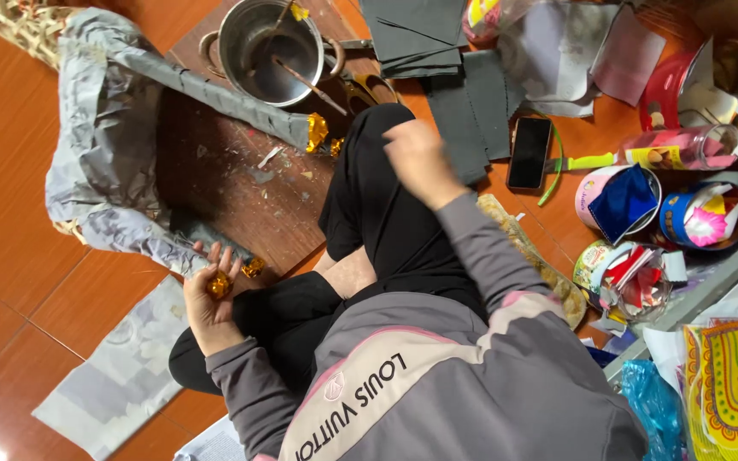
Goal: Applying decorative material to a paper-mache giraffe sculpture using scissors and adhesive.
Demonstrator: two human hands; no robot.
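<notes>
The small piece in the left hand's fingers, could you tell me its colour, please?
Shiny gold; the small piece in the left hand shows best in the head view.

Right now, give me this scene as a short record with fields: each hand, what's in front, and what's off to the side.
Left hand: palm up, fingers curled around a small gold foil piece.
Right hand: raised above the knee, blurred, holds nothing that can be made out.
In front: wooden board with scraps, metal pot with sticks in it, grey paper-covered frame.
To the side: dark grey paper sheets, black phone, tubs of coloured paper.
Surface: orange tiled floor.
</notes>
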